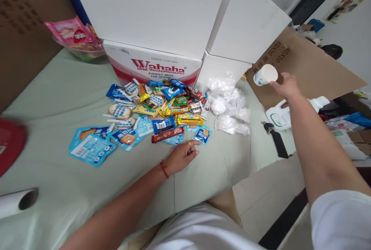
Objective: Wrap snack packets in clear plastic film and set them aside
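My right hand point(286, 84) is stretched out to the right and pinches a white paper cup point(266, 75) with a blue print. The cup is raised and tilted. My left hand point(182, 156), with a red string on the wrist, rests low over the table; its index finger points out and the thumb stands apart. That fingertip is at the lower edge of a small blue snack packet point(203, 134). Just beyond lies a heap of wrapped snacks, among them a dark red bar point(167, 134), a yellow bar point(189, 119) and larger light-blue pouches point(94, 149).
Clear crumpled plastic bags point(228, 101) lie right of the snacks. A Wahaha carton point(153, 66) stands behind. To the right are a white jug point(279, 116) and keys with a black strap point(278, 142). At left are a bowl of snacks point(84, 53) and a paper roll point(17, 203).
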The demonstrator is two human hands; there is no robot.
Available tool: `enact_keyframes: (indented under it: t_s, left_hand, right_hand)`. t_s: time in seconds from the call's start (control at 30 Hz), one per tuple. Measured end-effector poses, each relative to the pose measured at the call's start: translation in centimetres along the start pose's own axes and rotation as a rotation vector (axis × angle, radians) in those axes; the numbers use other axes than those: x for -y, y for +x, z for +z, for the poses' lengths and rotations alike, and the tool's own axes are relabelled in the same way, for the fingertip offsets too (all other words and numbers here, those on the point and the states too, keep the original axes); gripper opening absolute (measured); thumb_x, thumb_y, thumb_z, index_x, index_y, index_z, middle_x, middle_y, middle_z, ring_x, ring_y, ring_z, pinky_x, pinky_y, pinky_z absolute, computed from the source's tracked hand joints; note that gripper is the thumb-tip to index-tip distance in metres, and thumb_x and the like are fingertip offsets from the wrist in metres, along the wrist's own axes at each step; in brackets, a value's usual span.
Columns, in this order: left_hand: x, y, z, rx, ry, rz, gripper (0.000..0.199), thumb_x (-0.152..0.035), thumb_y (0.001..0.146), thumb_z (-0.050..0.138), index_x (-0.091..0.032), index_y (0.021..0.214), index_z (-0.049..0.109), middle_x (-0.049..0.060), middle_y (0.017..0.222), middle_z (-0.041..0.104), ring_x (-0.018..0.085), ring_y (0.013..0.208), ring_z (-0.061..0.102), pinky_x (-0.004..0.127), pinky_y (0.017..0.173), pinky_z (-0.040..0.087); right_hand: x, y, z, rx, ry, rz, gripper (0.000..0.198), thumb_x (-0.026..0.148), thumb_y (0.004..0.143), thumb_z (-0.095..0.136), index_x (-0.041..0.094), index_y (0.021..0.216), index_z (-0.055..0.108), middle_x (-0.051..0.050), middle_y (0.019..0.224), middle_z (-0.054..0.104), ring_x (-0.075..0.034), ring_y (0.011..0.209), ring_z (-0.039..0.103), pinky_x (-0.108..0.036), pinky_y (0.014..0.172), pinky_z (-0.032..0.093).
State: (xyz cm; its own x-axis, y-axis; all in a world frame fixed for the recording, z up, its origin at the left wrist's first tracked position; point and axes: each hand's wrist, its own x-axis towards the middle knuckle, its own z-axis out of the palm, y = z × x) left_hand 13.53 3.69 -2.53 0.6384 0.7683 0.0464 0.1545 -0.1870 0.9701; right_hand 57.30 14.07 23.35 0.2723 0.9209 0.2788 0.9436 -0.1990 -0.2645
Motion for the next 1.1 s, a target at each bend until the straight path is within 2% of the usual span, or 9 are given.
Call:
enact_keyframes:
  t_s: [0.1, 0.17, 0.3, 0.4, 0.5, 0.63, 0.7, 0.9, 1.1]
  left_hand:
    - [0.2, 0.1, 0.2, 0.014, -0.002, 0.003, 0.031, -0.032, 0.09, 0.052, -0.018, 0.113, 0.068, -0.003, 0.072, 0.062, 0.014, 0.062, 0.054, 0.026, 0.061, 0.041]
    - [0.1, 0.2, 0.4, 0.013, -0.045, -0.004, 0.029, -0.028, 0.091, 0.048, -0.018, 0.11, 0.068, -0.001, 0.077, 0.066, 0.013, 0.06, 0.056, 0.026, 0.061, 0.043]
    - [-1.9, -0.7, -0.5, -0.122, -0.126, 0.046, 0.023, -0.019, 0.087, 0.045, -0.019, 0.089, 0.067, 0.003, 0.08, 0.068, 0.013, 0.062, 0.059, 0.028, 0.064, 0.046]
    - [-4.5, -1.9, -3.4, -0.215, -0.086, 0.167, 0.021, -0.014, 0.083, 0.045, -0.02, 0.07, 0.059, 0.003, 0.075, 0.067, 0.015, 0.071, 0.062, 0.029, 0.07, 0.048]
    - [-6.1, -2.1, -8.7, -0.421, -0.038, 0.187, 0.022, -0.012, 0.082, 0.044, -0.02, 0.067, 0.058, 0.003, 0.076, 0.068, 0.016, 0.074, 0.064, 0.031, 0.075, 0.05]
    - [-4.5, 1.0, -19.6, -0.987, 0.239, -0.057, 0.022, -0.012, 0.083, 0.045, -0.02, 0.077, 0.065, 0.003, 0.077, 0.067, 0.019, 0.074, 0.064, 0.033, 0.077, 0.052]
    - [-2.7, 3.8, -25.7, -1.138, 0.493, -0.189, 0.022, -0.011, 0.085, 0.046, -0.018, 0.088, 0.068, 0.007, 0.092, 0.07, 0.023, 0.093, 0.067, 0.038, 0.092, 0.052]
    - [2.1, 10.4, -38.5, -0.918, 0.812, -0.342, 0.057, -0.004, 0.086, 0.057, -0.015, 0.142, 0.053, 0.013, 0.154, 0.048, 0.03, 0.138, 0.05, 0.043, 0.118, 0.038]
    - [4.5, 12.4, -40.3, -0.837, 0.861, -0.398, 0.054, -0.005, 0.085, 0.064, -0.007, 0.137, 0.052, 0.02, 0.152, 0.044, 0.031, 0.127, 0.058, 0.043, 0.109, 0.044]
  right_hand:
    - [1.9, -3.1, 3.0, -0.095, -0.026, 0.076, 0.058, 0.052, 0.093, 0.055, 0.01, 0.132, 0.059, -0.028, 0.139, 0.053, -0.03, 0.106, 0.064, -0.055, 0.104, 0.046]
    - [3.3, -8.1, 6.0, -0.045, 0.016, 0.032, 0.045, 0.048, 0.095, 0.051, 0.014, 0.118, 0.068, -0.018, 0.119, 0.067, -0.025, 0.092, 0.068, -0.047, 0.094, 0.053]
    - [5.5, -21.4, 12.2, 0.186, 0.222, -0.313, 0.025, 0.038, 0.1, 0.051, 0.024, 0.101, 0.071, -0.008, 0.102, 0.075, -0.026, 0.096, 0.071, -0.043, 0.089, 0.058]
    - [6.1, -30.2, 15.5, 0.22, 0.271, -0.467, 0.023, 0.028, 0.1, 0.055, 0.028, 0.116, 0.072, -0.008, 0.118, 0.075, -0.027, 0.106, 0.071, -0.047, 0.095, 0.058]
    - [5.6, -35.5, 17.6, 0.133, 0.235, -0.4, 0.029, 0.027, 0.098, 0.059, 0.03, 0.125, 0.069, -0.009, 0.13, 0.071, -0.03, 0.113, 0.069, -0.051, 0.093, 0.06]
    - [4.5, -37.9, 19.4, 0.051, 0.162, -0.359, 0.035, 0.033, 0.095, 0.061, 0.033, 0.129, 0.069, -0.009, 0.131, 0.072, -0.035, 0.108, 0.071, -0.055, 0.088, 0.059]
    - [4.2, -38.1, 20.0, 0.009, 0.123, -0.361, 0.033, 0.033, 0.095, 0.061, 0.032, 0.126, 0.071, -0.009, 0.128, 0.073, -0.035, 0.104, 0.072, -0.054, 0.087, 0.058]
    - [5.0, -38.6, 20.7, -0.065, 0.068, -0.327, 0.028, 0.029, 0.096, 0.059, 0.025, 0.122, 0.071, -0.011, 0.123, 0.075, -0.032, 0.1, 0.071, -0.048, 0.086, 0.055]
    - [5.4, -38.6, 20.7, -0.078, 0.061, -0.294, 0.026, 0.028, 0.097, 0.057, 0.024, 0.12, 0.07, -0.012, 0.121, 0.075, -0.032, 0.098, 0.071, -0.049, 0.087, 0.053]
